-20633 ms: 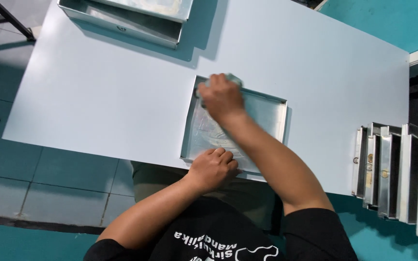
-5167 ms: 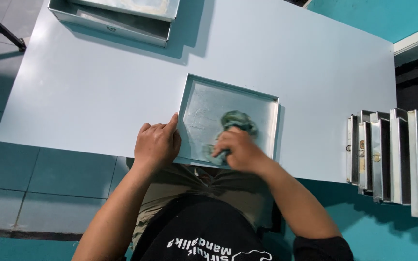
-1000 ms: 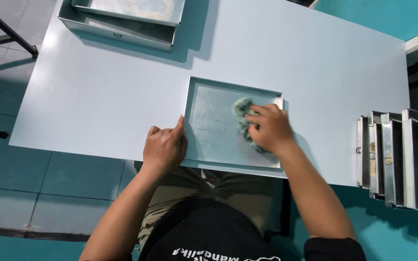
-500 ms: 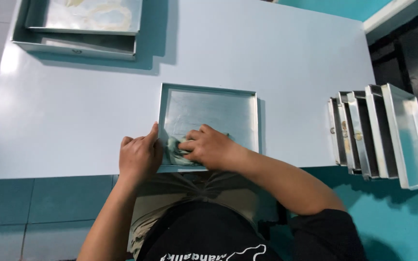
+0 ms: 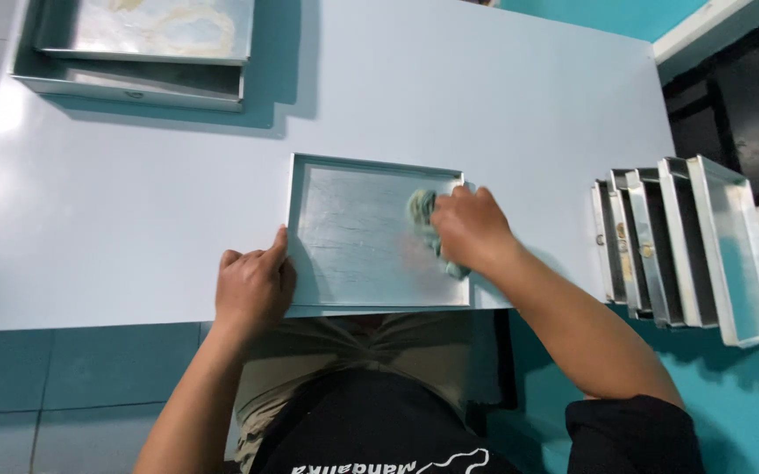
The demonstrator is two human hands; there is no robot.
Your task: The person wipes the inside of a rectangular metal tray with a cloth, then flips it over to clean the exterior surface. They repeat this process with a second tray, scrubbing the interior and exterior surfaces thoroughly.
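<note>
A shallow rectangular metal tray [image 5: 353, 237] lies flat on the pale blue table [image 5: 134, 193], close to its near edge. My left hand [image 5: 254, 285] rests on the table with its thumb against the tray's left rim, holding it steady. My right hand [image 5: 470, 228] presses a crumpled greenish cloth [image 5: 421, 209] onto the tray's right side near the far corner. Most of the cloth is hidden under my fingers.
Two stacked metal trays [image 5: 138, 48] sit at the table's far left corner. Several more trays [image 5: 687, 250] stand on edge in a row off the table's right end. Teal floor lies below and to the right.
My right hand has carried the cloth from the tray's near left corner across to its right side. My left hand stays at the left rim. The camera view has shifted slightly.
</note>
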